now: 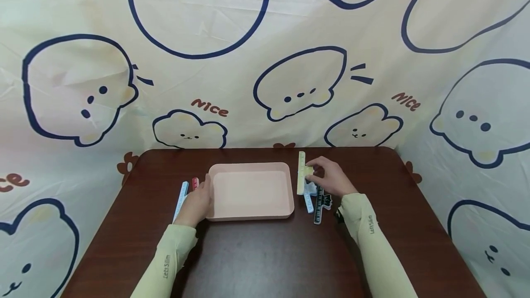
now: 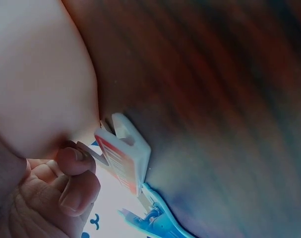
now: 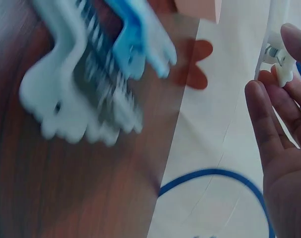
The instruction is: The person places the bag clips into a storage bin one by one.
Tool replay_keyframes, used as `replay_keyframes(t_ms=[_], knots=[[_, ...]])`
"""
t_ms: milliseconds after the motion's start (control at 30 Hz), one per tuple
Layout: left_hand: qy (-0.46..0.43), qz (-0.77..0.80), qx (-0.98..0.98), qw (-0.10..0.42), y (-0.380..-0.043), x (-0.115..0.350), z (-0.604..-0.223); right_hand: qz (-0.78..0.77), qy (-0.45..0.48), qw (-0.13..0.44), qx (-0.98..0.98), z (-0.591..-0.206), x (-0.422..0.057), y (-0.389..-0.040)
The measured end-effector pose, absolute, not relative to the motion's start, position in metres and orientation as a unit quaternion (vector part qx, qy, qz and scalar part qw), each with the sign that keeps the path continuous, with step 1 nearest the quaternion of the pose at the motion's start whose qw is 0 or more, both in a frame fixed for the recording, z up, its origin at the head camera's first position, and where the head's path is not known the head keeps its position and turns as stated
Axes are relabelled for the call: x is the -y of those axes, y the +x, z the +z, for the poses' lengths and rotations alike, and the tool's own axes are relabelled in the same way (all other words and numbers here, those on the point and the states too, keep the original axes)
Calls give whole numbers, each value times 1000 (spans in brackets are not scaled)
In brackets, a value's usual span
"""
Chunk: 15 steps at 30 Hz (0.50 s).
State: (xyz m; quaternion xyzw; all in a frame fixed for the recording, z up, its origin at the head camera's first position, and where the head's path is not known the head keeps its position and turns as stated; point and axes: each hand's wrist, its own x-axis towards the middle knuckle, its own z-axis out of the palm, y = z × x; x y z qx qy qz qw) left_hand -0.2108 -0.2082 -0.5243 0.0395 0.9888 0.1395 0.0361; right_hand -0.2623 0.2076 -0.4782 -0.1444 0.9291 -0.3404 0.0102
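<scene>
A yellow bag clip [image 1: 302, 173] is pinched between the thumb and fingers of my right hand [image 1: 331, 177], held upright beyond the tray's right side. Its metal spring shows in the right wrist view. Below that hand are a light blue clip [image 1: 308, 199] and a black clip with ruler-like marks [image 1: 318, 206]. My left hand [image 1: 194, 203] rests along the left edge of a pale pink tray [image 1: 248, 216], its fingertips right at the tray's side. Just beyond those fingers stand a red-and-white clip [image 2: 123, 156] and a blue clip [image 2: 162, 218], partly hidden in the head view.
The dark brown wooden table [image 1: 273, 256] carries all of this. Behind and beside it hangs a pale cloth [image 1: 232, 82] with blue-outlined cartoon figures, close to the table's back edge.
</scene>
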Motion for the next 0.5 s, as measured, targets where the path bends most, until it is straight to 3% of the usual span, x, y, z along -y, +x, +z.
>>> replay_keyframes(t_ms=[500], knots=[[36, 138, -989, 35, -210, 209, -523, -329, -177, 34, -927, -478, -143, -268]])
